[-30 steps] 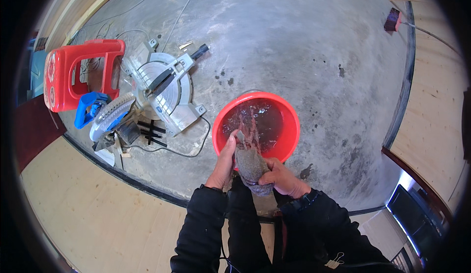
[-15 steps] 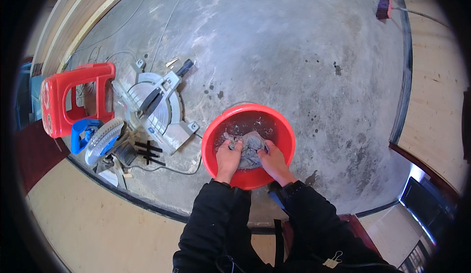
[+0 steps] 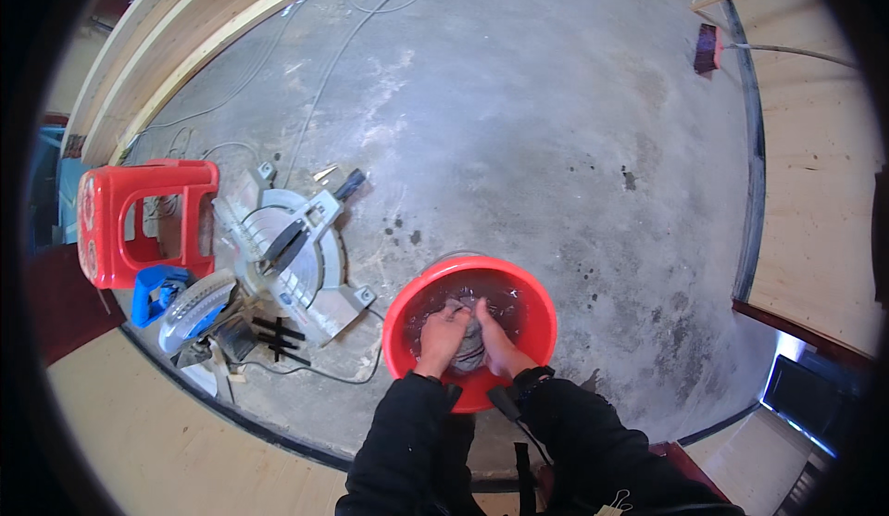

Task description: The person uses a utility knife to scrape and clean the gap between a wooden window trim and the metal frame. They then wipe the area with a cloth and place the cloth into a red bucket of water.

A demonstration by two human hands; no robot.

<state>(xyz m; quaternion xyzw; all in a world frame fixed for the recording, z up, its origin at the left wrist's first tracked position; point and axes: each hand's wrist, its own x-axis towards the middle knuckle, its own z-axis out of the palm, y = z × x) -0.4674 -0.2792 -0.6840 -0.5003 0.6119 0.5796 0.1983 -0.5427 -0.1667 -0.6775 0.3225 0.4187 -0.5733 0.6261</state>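
A grey wet cloth [image 3: 469, 349] is bunched up between my two hands, inside a red bucket [image 3: 396, 331] of murky water. My left hand [image 3: 444, 335] grips the cloth from the left, its fingers curled over the top. From the right, my right hand [image 3: 497, 342] presses against the same cloth, fingers pointing away from me. Part of the cloth is hidden under the hands. Dark water with light flecks shows around and beyond them. The bucket stands on the grey concrete floor, its wire handle [image 3: 454, 257] lying at the far rim.
Left of the bucket lies a mitre saw [image 3: 296, 247] with a blue handle and a cable. A red plastic stool [image 3: 148, 215] lies on its side farther left. Timber boards [image 3: 204, 30] line the far left, and a broom [image 3: 708, 49] rests at the far right.
My hands have come closer together and the cloth is bunched smaller between them. The whole scene sits lower in the picture, as my head has tilted up.
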